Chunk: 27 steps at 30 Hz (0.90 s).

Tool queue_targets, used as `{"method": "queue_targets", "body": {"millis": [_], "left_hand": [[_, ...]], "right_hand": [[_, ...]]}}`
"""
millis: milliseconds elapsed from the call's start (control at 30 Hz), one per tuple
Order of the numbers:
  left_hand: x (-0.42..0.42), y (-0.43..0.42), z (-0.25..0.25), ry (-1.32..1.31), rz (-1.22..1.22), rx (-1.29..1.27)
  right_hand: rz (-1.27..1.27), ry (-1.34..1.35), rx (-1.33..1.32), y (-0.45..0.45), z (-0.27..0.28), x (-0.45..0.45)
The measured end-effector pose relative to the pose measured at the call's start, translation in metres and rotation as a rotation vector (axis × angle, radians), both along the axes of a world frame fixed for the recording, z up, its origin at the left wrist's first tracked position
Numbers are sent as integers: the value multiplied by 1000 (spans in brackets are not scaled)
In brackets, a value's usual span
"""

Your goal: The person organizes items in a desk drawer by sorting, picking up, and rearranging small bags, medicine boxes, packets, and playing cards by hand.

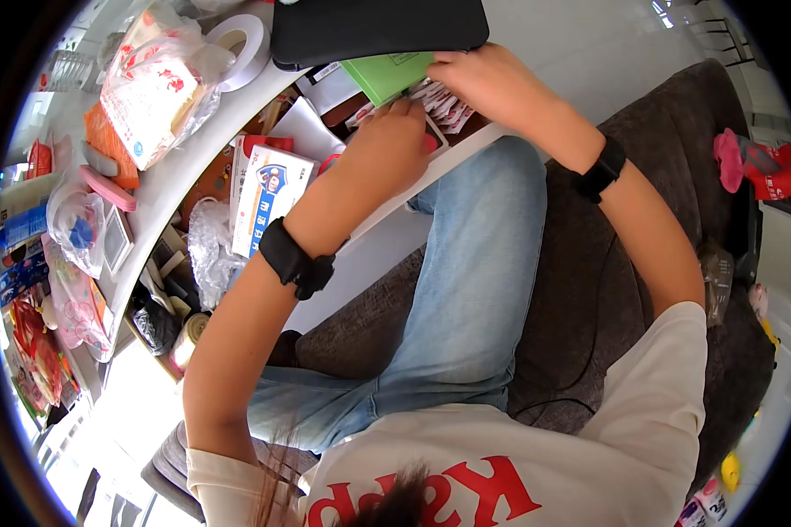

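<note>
Green and flat-sided, a box (385, 79) sits at a slant in the open drawer (473, 139), its far end hidden under a black flat case (378, 33). The left hand (391, 140) is curled at the box's near edge, with its fingertips mostly out of sight, so whether it grips or merely rests there I cannot tell. The right hand (479, 79) bends in at the box's right end, fingers just beside red-and-white packets (444, 107); its hold, too, cannot be made out. The step in hand looks like handling the drawer's contents, with the green box at the centre of it. A next move would seem to call for a sure hold on that box and some care for the loose packets and the case overhead. Left of the hands, a white carton with blue print (272, 189) leans near crumpled clear plastic wrap (211, 255), while a roll of white tape (240, 53) lies on the counter (171, 189) beside a bagged package (154, 101).
</note>
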<state>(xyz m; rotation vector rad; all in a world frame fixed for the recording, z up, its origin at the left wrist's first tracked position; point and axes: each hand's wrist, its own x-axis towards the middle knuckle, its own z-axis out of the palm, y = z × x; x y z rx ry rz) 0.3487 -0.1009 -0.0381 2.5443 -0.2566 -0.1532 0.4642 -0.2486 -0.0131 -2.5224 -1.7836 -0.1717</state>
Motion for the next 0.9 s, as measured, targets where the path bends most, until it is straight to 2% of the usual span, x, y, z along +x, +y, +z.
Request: {"method": "queue_targets", "body": {"millis": [100,233,333,433,533,633,733,900], "left_hand": [[3,3,2,23,4,-158],[6,6,4,43,-43,-191],[7,7,-1,6,-35,-231],[3,1,3,-42,-7,-242],[3,-6,4,-174,-25,-238],[5,-9,0,-272,-40,-148],[9,-12,-2,-264,-22,-92],[12,-12,-3,-175,-14,-29]], "right_hand": [[-4,10,11,-3,-1,1],[12,-1,129,-7,-10,2],[-93,45,-52,-2,-1,-1],[-4,-3,101,-2,-12,1],[-183,161,27,-2,-2,1],[-274,292,97,-11,7,3],[-245,452,93,-17,19,5],[-276,586,-450,-10,39,-13]]}}
